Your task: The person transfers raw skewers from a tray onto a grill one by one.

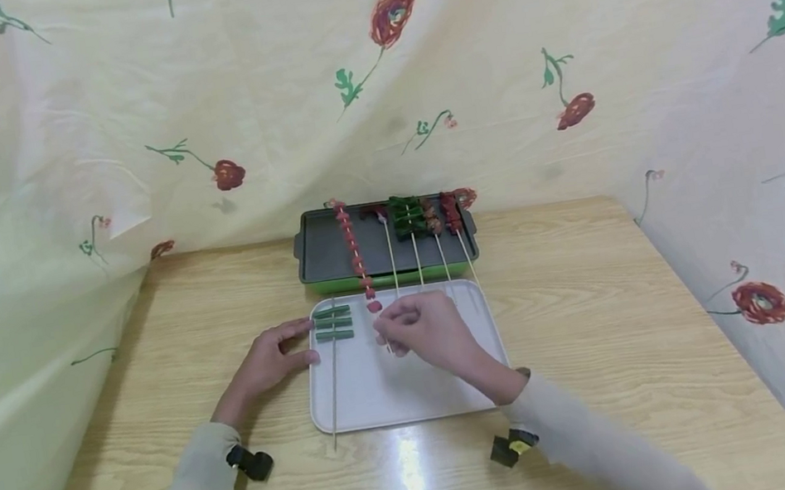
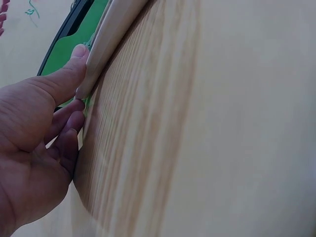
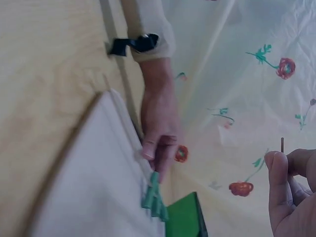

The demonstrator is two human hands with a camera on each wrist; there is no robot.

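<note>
A white tray (image 1: 412,384) lies on the wooden table, with a black grill pan (image 1: 322,255) on a green base right behind it. My left hand (image 1: 304,341) rests flat on the table, its thumb (image 2: 74,64) and fingers touching the tray's left rim (image 2: 106,37). Just beside those fingers a skewer of green beans (image 1: 332,324) lies on the tray. My right hand (image 1: 384,331) pinches the stick of a red sausage skewer (image 1: 357,258) that runs from the pan onto the tray. In the right wrist view the stick's tip (image 3: 282,143) pokes up above my curled fingers.
Several more loaded skewers (image 1: 427,219) lie on the pan's right half, their sticks reaching over the tray's far edge. Floral cloth (image 1: 117,108) closes in the table at the back and on both sides. Bare wood (image 1: 596,300) lies right of the tray.
</note>
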